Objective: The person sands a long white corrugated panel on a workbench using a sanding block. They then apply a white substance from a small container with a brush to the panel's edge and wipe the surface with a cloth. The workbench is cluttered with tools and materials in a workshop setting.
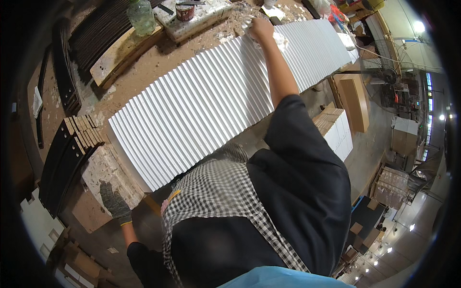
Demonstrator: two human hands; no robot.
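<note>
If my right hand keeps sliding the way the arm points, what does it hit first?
Probably the crumbly debris at the far edge of the white ribbed panel, then the white block holding a small can. The right hand presses a white rag; depth is uncertain.

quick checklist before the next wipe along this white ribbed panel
1. Right hand grips white cloth on the ribbed panel: ok.
2. Gloved left hand braced at the workbench edge, off the panel: ok.
3. Panel lying flat on the bench: ok.
4. Plastic bottle and tin standing off the panel: ok.
5. Panel surface clean: cannot tell.
</note>
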